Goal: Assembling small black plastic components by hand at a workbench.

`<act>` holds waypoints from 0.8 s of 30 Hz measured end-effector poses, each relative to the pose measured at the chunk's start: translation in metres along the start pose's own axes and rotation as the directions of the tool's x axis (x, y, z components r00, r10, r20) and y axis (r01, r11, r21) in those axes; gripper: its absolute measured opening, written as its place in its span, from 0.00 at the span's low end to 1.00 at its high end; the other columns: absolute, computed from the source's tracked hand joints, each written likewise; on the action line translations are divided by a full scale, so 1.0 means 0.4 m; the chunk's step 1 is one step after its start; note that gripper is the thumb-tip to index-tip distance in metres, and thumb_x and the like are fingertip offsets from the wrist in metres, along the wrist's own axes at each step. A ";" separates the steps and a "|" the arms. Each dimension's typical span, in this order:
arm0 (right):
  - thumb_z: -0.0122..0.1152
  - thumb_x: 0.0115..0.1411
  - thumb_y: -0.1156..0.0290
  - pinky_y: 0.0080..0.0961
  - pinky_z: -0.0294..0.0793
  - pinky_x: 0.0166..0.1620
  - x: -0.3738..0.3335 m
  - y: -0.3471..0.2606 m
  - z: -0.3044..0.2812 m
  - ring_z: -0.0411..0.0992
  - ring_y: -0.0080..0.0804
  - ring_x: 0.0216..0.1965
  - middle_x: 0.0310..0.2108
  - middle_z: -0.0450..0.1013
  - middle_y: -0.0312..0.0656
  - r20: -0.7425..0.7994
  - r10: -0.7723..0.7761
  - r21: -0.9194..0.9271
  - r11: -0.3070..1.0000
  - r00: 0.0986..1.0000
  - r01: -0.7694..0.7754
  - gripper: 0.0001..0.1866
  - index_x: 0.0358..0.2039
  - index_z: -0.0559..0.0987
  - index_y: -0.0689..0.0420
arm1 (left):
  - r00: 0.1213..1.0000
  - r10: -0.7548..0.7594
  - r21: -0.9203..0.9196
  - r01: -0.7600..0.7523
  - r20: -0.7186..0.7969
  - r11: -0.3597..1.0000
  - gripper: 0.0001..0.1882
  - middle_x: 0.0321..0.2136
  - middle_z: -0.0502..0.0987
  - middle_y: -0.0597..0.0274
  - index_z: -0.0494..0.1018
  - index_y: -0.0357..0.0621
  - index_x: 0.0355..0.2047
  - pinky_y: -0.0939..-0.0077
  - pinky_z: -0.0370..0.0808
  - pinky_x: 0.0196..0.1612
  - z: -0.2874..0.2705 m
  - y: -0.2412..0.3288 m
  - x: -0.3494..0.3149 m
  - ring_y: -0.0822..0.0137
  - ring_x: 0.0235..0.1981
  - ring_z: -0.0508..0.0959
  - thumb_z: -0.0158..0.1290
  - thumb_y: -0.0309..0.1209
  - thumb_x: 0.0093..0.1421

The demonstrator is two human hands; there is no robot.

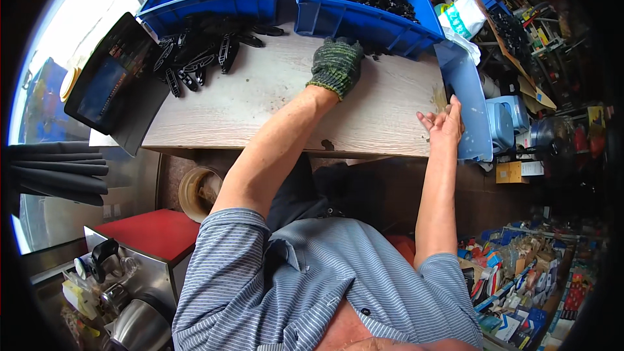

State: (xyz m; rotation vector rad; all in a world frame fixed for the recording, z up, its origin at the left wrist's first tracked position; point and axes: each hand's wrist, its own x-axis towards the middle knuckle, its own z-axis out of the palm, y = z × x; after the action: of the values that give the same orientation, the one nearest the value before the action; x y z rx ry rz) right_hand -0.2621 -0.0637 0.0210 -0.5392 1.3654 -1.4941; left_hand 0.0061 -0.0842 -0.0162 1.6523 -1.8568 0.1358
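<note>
My left hand wears a dark green and black knit glove and rests on the pale wood-grain table, just in front of the right blue bin. Its fingers curl down away from view, and whatever they may hold is hidden. Small dark bits lie beside it along the bin's foot. My right hand is bare, at the table's right edge next to an upright blue panel. Its fingers are apart, and nothing shows in them. Small black parts fill the right bin.
Another blue bin with black parts stands at the back left. Several long black plastic pieces are heaped before it. A dark tablet-like screen leans at the left. Below the table are a round tub and a red-topped cabinet.
</note>
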 end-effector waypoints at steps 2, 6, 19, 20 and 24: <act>0.66 0.58 0.53 0.50 0.84 0.34 -0.001 0.014 0.006 0.68 0.33 0.17 0.09 0.56 0.35 0.035 0.014 -0.059 0.998 0.999 -0.012 0.17 0.31 0.74 0.53 | 0.998 0.026 0.010 -0.025 -0.054 1.000 0.12 0.38 0.79 0.48 0.79 0.46 0.42 0.49 0.76 0.41 0.015 -0.001 -0.007 0.46 0.40 0.78 0.51 0.32 0.60; 0.69 0.58 0.62 0.51 0.83 0.32 -0.004 0.069 0.044 0.71 0.34 0.14 0.09 0.62 0.34 0.254 0.038 -0.111 0.994 0.967 -0.010 0.13 0.36 0.74 0.54 | 0.997 0.078 -0.043 -0.078 -0.014 0.996 0.13 0.36 0.79 0.48 0.78 0.44 0.41 0.50 0.76 0.40 0.008 0.015 -0.024 0.46 0.39 0.78 0.50 0.27 0.57; 0.70 0.59 0.64 0.24 0.71 0.18 -0.086 0.135 0.149 0.59 0.19 0.09 0.10 0.63 0.30 0.645 0.098 -0.289 0.949 0.758 0.123 0.11 0.37 0.82 0.56 | 0.821 -0.185 -0.783 0.571 0.540 0.246 0.11 0.24 0.78 0.64 0.79 0.39 0.37 0.77 0.73 0.26 -0.117 0.050 -0.114 0.73 0.22 0.75 0.59 0.35 0.62; 0.70 0.60 0.64 0.23 0.71 0.18 -0.091 0.137 0.149 0.57 0.18 0.09 0.10 0.63 0.29 0.653 0.066 -0.267 0.952 0.755 0.147 0.10 0.36 0.81 0.56 | 0.788 -0.183 -0.780 0.612 0.588 0.131 0.11 0.24 0.77 0.64 0.79 0.38 0.36 0.78 0.73 0.26 -0.122 0.055 -0.120 0.74 0.22 0.75 0.59 0.35 0.62; 0.69 0.60 0.65 0.21 0.70 0.18 -0.091 0.154 0.139 0.57 0.16 0.10 0.12 0.64 0.28 0.640 -0.013 -0.200 0.962 0.768 0.184 0.09 0.31 0.80 0.56 | 0.805 -0.162 -0.819 0.573 0.571 -0.042 0.11 0.25 0.78 0.62 0.77 0.38 0.38 0.78 0.74 0.27 -0.102 0.087 -0.148 0.73 0.24 0.76 0.59 0.34 0.62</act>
State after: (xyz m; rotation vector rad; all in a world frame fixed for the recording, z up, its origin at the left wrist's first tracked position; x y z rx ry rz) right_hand -0.1785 -0.0501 -0.0105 -1.1818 0.9854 -1.0582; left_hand -0.0098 -0.0072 -0.0030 0.9745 -0.9253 -1.4755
